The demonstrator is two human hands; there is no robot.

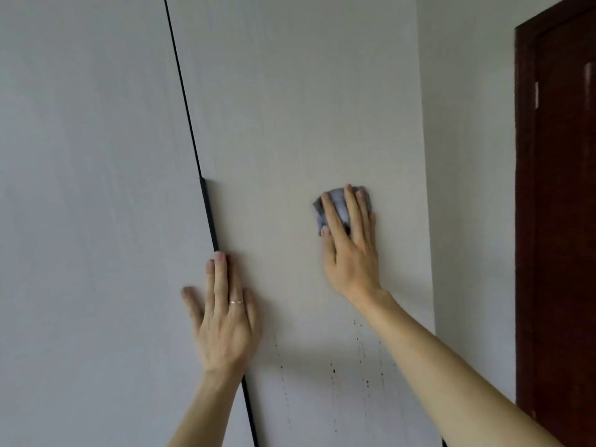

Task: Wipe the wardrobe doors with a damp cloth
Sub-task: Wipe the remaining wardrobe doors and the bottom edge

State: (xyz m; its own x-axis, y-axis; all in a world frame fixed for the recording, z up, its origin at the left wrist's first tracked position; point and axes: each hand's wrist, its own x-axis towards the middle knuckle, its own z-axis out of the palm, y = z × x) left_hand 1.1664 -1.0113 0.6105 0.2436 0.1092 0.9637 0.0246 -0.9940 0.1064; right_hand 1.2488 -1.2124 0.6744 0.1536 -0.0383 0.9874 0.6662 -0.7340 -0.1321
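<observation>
Grey cloth (pixel 338 201), folded into a small pad, lies flat against the right wardrobe door (pixel 306 108), about midway across the panel and near its middle height in view. The right hand (pixel 351 250) presses it there with straight, slightly spread fingers laid over it. The thumb tip touches the cloth's lower left edge, and nothing is curled round the cloth. The bare forearm reaches up from the lower right corner.

The left hand (pixel 222 321) rests flat on the wardrobe lower down and to the left, with fingers straight and holding nothing. It lies across the black seam (pixel 183 91) that divides the right door from the left wardrobe door (pixel 90 156). Its longest fingertips touch the lower end of a black handle strip (pixel 209 214) that runs along the seam. A thin ring (pixel 236 302) sits on one finger.

Both doors are pale with a faint vertical grain. Small dark spots and thin drip trails (pixel 367 382) mark the right door below the right hand. To the right of the wardrobe stands a pale wall (pixel 467 156), and beyond it a dark brown room door (pixel 561 204).
</observation>
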